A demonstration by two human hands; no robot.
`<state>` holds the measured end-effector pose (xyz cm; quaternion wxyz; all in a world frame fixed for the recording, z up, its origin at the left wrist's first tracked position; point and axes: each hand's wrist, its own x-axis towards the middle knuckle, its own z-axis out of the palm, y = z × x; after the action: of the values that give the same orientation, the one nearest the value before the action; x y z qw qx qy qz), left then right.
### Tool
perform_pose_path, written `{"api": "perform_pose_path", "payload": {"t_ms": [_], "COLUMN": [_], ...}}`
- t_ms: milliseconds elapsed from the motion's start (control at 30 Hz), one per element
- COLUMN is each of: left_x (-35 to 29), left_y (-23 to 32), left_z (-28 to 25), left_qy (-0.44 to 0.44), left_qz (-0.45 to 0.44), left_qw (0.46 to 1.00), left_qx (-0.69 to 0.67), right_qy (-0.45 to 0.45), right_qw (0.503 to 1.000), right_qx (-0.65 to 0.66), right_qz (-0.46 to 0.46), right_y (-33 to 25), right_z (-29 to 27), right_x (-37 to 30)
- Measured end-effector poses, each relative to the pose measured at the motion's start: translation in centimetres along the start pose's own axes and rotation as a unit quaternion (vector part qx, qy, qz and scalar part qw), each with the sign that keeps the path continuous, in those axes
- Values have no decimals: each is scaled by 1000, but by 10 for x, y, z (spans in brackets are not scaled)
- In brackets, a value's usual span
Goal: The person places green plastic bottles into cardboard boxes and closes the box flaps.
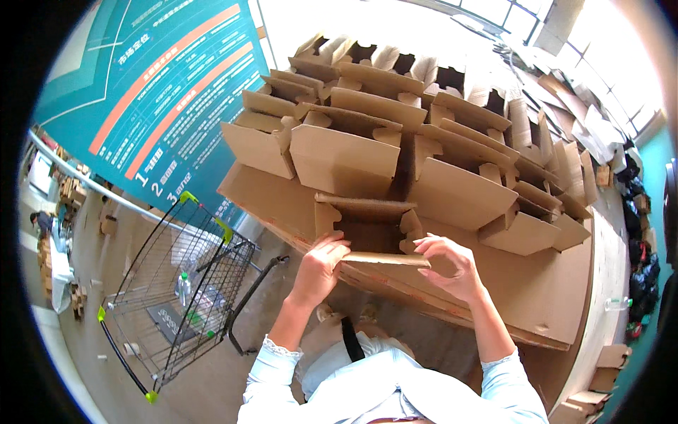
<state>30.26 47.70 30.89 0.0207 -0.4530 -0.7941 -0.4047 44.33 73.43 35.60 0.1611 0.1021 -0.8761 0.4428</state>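
A small open cardboard box [371, 266] stands at the near edge of the cardboard-covered work surface, right in front of me. Its far wall is upright and its inside looks dark and bare. My left hand [321, 265] is closed over the box's near left corner, fingers bent over the edge. At the near right corner my right hand [452, 267] grips the box between thumb and fingers, the fingers touching its side flap. Just beyond the box, rows of similar open cardboard boxes [346, 157] stand packed close together.
The cardboard-covered surface [544, 283] extends to my right. A wire shopping cart [205, 283] with a bottle [184, 288] inside stands at left, below a large teal printed board [162, 92]. Flattened cardboard [558, 99] lies at the far right, with dark bags [644, 272] along the right wall.
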Motion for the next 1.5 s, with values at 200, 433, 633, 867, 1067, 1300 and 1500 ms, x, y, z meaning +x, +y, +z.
{"api": "perform_pose_path", "payload": {"t_ms": [200, 433, 633, 867, 1067, 1300, 1500], "left_x": [8, -57, -212, -479, -565, -541, -526], "left_y": [1, -27, -166, -408, -490, -495, -485], "left_z": [3, -63, -212, -265, -211, -174, -189], "left_qy": [-26, 155, 315, -7, -94, 127, 150], "left_qz": [-29, -89, -381, -781, -869, -889, -876], "left_qw": [998, 982, 858, 601, 482, 396, 438], "left_qx": [48, 61, 138, 170, 60, 193, 139], "right_qy": [-256, -293, -301, -434, -512, -488, -429], "right_qw": [933, 915, 849, 686, 545, 569, 674], "right_qx": [-187, -207, -294, -467, -491, -490, -481], "right_qz": [168, 187, 318, 351, 447, 445, 362], "right_y": [14, 23, 27, 13, -37, -16, -8], "right_z": [29, 23, 11, 4, 55, 47, 24], "right_x": [32, 51, 53, 60, 94, 92, 60]}}
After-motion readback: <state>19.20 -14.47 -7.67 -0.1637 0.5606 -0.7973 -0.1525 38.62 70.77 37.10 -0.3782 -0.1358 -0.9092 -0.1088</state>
